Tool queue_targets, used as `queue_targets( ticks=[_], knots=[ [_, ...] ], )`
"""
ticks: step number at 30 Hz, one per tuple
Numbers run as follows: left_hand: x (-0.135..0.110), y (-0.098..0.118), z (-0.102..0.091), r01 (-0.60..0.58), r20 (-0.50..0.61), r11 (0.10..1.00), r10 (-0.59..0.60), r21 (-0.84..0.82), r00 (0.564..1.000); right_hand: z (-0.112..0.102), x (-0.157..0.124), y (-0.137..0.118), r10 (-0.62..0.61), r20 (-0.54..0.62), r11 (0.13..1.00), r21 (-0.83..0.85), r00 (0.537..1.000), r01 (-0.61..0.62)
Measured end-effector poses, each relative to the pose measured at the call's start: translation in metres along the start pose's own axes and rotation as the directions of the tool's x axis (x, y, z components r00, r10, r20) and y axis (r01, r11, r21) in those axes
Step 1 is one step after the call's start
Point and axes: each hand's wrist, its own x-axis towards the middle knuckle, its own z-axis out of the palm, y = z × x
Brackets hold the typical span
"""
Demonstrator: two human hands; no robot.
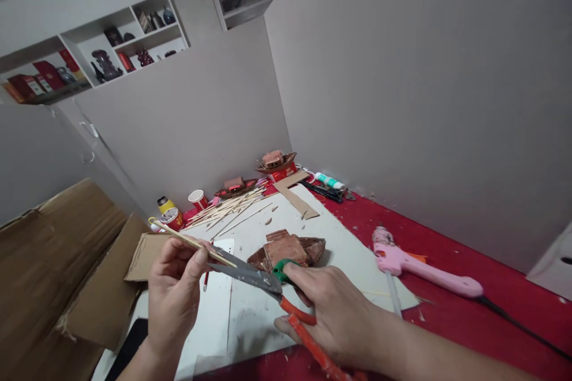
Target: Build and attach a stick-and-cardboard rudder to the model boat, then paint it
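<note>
A thin wooden stick [196, 244] is held above the near edge of a white board [353, 250], pinched between the thumb and fingertips of the left hand [174, 292]. Its right end lies against the grey blades of a pair of scissors [248, 272] (red handles, green at the pivot). The right hand [333, 315] has its fingers closed around those handles. Just behind the blades a brown model boat [288, 250] rests on the board. Farther back lie loose sticks [232, 205] and a paper cup [197, 198], its red print too small to read. A pink glue gun [415, 265] lies on the red tabletop [469, 327] to the right.
</note>
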Motion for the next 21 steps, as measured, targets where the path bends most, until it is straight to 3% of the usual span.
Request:
queue_targets(
  ticks=[10, 15, 21],
  knots=[
    [-0.0059, 0.0058, -0.0046, 0.006, -0.024, 0.992, -0.003, 0.127, 1.0, 0.0074, -0.0009, 0.0044, -0.03, 0.007, 0.999, 0.015, 1.0, 0.03],
    [-0.0032, 0.0072, 0.0001, 0.031, -0.045, 0.994, -0.027, 0.104, 0.999, 0.0029, 0.0026, 0.0044, -0.002, 0.007, 0.998, -0.062, 1.0, 0.002],
    [0.0022, 0.0058, 0.0045, 0.049, -0.052, 0.998, -0.046, 0.043, 0.998, 0.0054, 0.0022, 0.0075, -0.084, -0.055, 0.993, -0.083, 0.995, 0.08]
  ],
)
